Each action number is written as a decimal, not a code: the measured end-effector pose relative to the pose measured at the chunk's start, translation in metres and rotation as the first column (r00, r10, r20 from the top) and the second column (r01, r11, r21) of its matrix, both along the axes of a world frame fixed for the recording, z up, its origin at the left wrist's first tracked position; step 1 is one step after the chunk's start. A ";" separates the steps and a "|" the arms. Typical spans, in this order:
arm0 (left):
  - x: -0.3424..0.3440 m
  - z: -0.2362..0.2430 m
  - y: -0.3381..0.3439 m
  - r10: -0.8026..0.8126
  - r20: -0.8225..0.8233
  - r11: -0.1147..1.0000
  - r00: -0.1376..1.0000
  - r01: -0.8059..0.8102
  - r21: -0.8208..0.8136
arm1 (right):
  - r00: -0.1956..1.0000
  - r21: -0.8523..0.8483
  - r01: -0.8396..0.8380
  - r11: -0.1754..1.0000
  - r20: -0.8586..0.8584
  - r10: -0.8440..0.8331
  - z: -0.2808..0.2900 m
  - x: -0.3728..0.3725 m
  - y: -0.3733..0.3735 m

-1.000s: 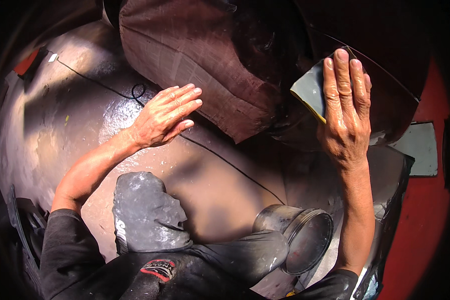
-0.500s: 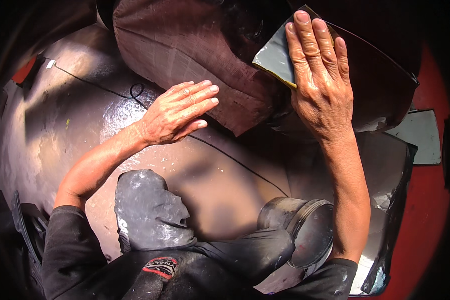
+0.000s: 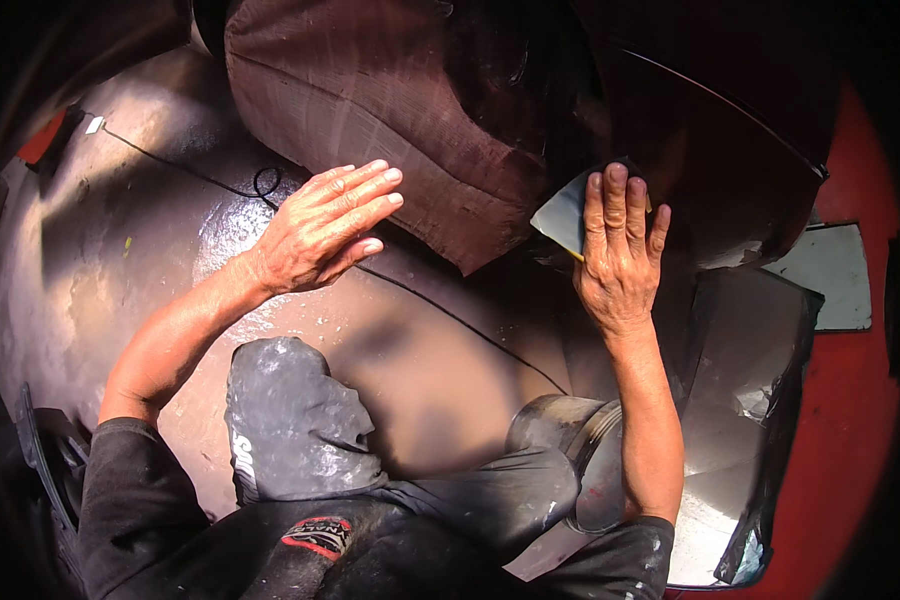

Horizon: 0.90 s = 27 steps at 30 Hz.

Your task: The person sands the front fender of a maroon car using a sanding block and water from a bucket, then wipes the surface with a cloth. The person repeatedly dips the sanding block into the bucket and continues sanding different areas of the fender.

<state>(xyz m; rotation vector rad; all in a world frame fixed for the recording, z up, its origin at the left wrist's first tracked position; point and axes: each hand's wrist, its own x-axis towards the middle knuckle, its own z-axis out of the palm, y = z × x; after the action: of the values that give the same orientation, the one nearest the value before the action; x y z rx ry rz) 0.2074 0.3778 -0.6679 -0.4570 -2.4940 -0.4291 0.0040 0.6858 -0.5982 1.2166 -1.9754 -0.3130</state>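
Note:
My right hand (image 3: 622, 265) lies flat over a grey sandpaper sheet (image 3: 564, 218) with a yellowish edge, its fingers stretched out and close together. The thumb is hidden beneath the hand. Sheet and palm are against a dark maroon body panel (image 3: 705, 150), though the shadow makes the contact hard to see. Over the floor, my left hand (image 3: 320, 228) holds nothing; its fingers are straight and the thumb stands apart. It is nearest to the dusty, reddish-brown curved panel (image 3: 380, 130), and I cannot tell whether it touches it.
A thin black cable (image 3: 450, 312) loops across the wet floor (image 3: 160, 300). A dark round bucket (image 3: 550, 425) stands by my right leg. On the right lie a black-edged reflective sheet (image 3: 745, 360) and a pale rectangular plate (image 3: 835, 275) on a red surface (image 3: 850, 400).
My right hand has come down toward me and slightly left, sliding the sandpaper sheet along. My left hand has drifted a little to the left, still empty.

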 end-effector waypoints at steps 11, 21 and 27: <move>0.008 0.006 -0.005 0.014 -0.011 1.000 1.000 -0.014 0.024 | 1.000 0.002 0.007 1.000 -0.030 -0.007 0.011 -0.004 0.000; 0.005 0.011 0.001 0.024 -0.008 1.000 1.000 -0.024 0.005 | 0.981 -0.102 0.105 0.989 -0.152 -0.119 0.053 0.006 -0.050; -0.001 -0.002 0.000 0.057 -0.029 0.998 0.998 -0.057 0.007 | 0.965 -0.043 0.094 0.995 -0.243 -0.102 0.018 -0.018 -0.011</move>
<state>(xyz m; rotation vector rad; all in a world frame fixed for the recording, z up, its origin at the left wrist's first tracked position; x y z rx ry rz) 0.2067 0.3776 -0.6696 -0.3863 -2.4703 -0.4048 -0.0137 0.6745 -0.5803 1.0102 -1.8215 -0.4582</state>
